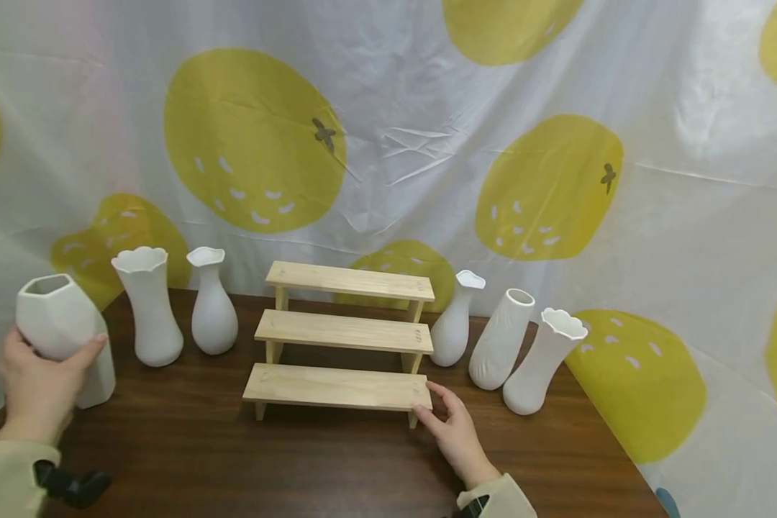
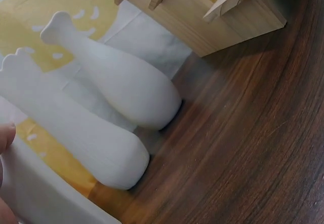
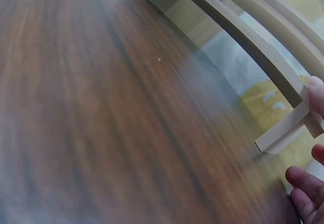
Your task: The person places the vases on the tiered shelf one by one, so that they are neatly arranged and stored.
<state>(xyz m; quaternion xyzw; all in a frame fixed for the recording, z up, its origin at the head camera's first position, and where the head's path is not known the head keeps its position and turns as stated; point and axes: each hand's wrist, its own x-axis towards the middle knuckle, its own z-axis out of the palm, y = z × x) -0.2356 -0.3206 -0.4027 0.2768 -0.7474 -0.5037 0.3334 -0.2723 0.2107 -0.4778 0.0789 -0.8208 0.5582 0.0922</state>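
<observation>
At the far left of the head view my left hand (image 1: 42,392) grips a white faceted vase (image 1: 61,324) by its sides, thumb on the right. Part of that vase (image 2: 45,193) and a bit of the hand show at the left edge of the left wrist view. A three-step wooden display stand (image 1: 337,386) occupies the middle of the table. My right hand (image 1: 456,435) pinches the right end of its lowest step between thumb and fingers. In the right wrist view the thumb (image 3: 316,95) touches the step, while the other fingers curl below it.
Beside the held vase stand a scalloped-rim white vase (image 1: 152,309) and a round-bellied one (image 1: 214,316). Right of the stand are a slim-necked vase (image 1: 452,327), a cylindrical one (image 1: 500,349) and another scalloped vase (image 1: 537,370). A fruit-print curtain (image 1: 401,194) hangs behind the brown table (image 1: 265,467).
</observation>
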